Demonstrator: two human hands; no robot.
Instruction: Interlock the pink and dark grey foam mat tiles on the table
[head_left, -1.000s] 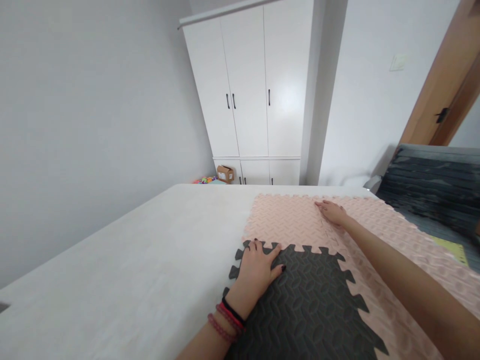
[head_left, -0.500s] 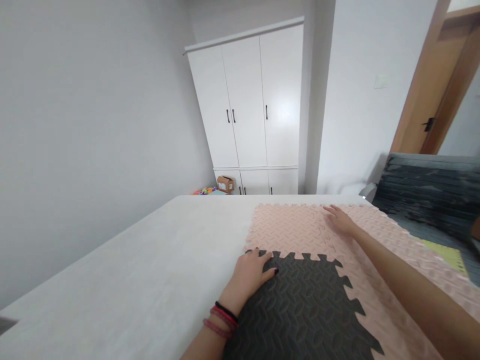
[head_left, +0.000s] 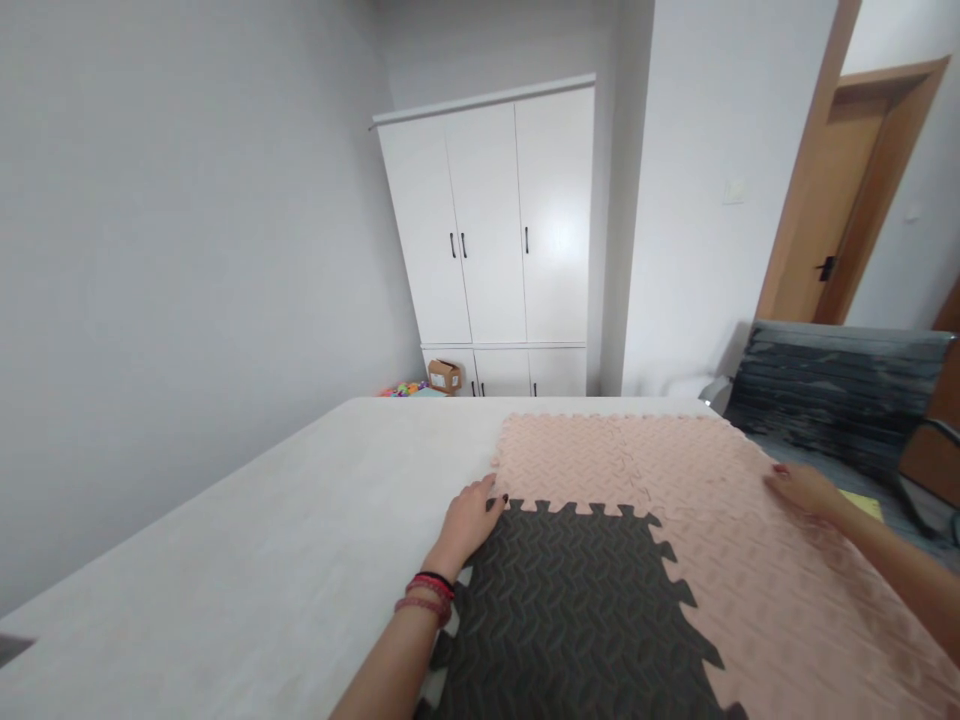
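Note:
A black foam puzzle mat tile [head_left: 577, 600] with a raised pattern and toothed edges lies flat on the white surface. Pink foam mat tiles [head_left: 562, 450] border it behind and on the right, joined to each other. My left hand [head_left: 466, 520], with red and black bracelets at the wrist, rests at the black tile's far left corner. Its fingers are stretched out and the thumb lies over the tile's edge. Out at the right edge of the pink tiles, my right hand [head_left: 804, 490] touches the mat with outstretched fingers. Its underside is hidden.
The white surface [head_left: 300, 520] spreads to the left, up to a grey wall. Beyond its far edge stand a white wardrobe [head_left: 495, 230], a cardboard box [head_left: 445, 376] and colourful toys [head_left: 405, 389]. A dark grey seat [head_left: 832, 385] is on the right, near a wooden door [head_left: 832, 220].
My right hand has moved right, from the seam between pink tiles to their outer edge. My left hand has shifted left to the black tile's corner. The camera view has tilted slightly.

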